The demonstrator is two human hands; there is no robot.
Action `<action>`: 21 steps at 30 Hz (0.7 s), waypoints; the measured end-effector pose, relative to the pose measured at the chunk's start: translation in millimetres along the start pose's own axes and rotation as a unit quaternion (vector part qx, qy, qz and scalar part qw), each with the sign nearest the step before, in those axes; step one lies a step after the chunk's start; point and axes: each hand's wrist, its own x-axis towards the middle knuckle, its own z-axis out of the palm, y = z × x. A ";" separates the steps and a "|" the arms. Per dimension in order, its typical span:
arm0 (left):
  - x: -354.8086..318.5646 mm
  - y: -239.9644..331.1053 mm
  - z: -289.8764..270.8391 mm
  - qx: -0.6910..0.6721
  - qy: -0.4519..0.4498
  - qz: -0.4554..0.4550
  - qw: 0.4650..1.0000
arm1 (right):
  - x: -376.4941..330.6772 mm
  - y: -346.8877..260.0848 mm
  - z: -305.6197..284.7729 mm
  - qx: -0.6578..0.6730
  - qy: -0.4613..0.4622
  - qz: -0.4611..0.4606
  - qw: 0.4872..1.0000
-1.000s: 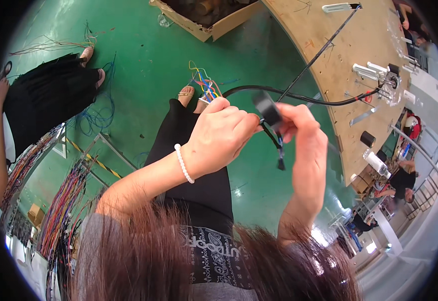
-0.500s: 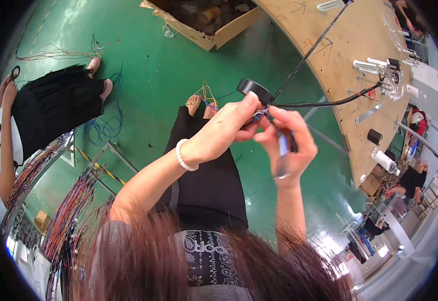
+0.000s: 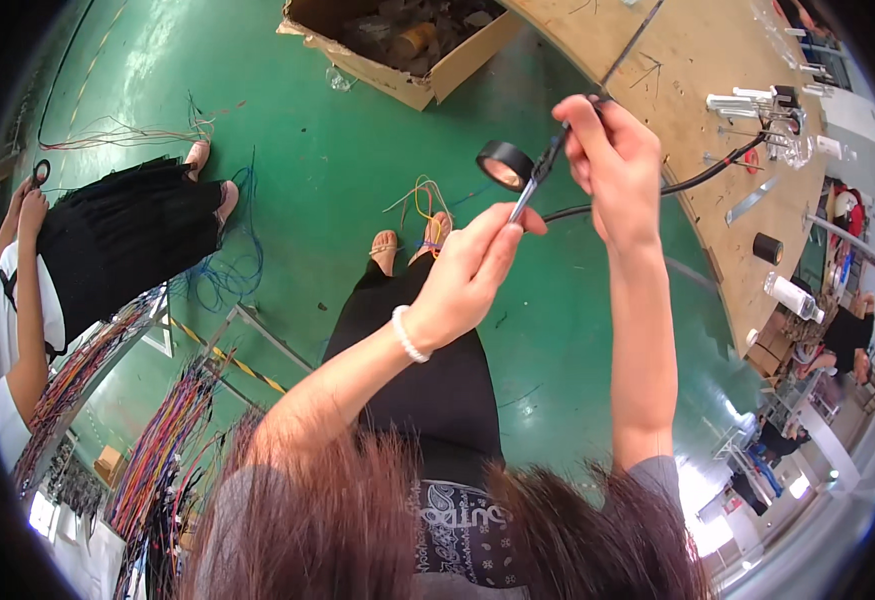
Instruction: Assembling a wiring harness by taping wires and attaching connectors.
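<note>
While both hands pinch the black cable and tape roll, a cardboard box sits beyond.

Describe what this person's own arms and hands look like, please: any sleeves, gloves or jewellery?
Both forearms are bare, with no gloves on either hand. The left hand has a white beaded bracelet round its wrist. The right hand and its wrist show no jewellery. A short grey sleeve shows near the right shoulder, at the lower edge of the picture.
</note>
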 end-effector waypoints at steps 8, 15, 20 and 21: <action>19.0 4.1 -40.9 0.086 -0.096 -0.018 0.992 | -8.2 -1.4 2.3 -0.039 -0.019 -0.012 0.999; 26.3 24.5 -35.1 -0.068 -0.040 -0.076 0.994 | -6.1 0.6 1.4 -0.014 -0.024 -0.017 0.999; 18.6 8.7 -21.2 0.083 0.063 0.026 0.994 | -5.9 3.3 12.9 0.046 0.023 -0.003 0.999; 21.9 -0.1 -13.7 0.098 0.096 0.078 0.988 | -5.1 5.7 15.2 0.060 0.037 0.002 0.998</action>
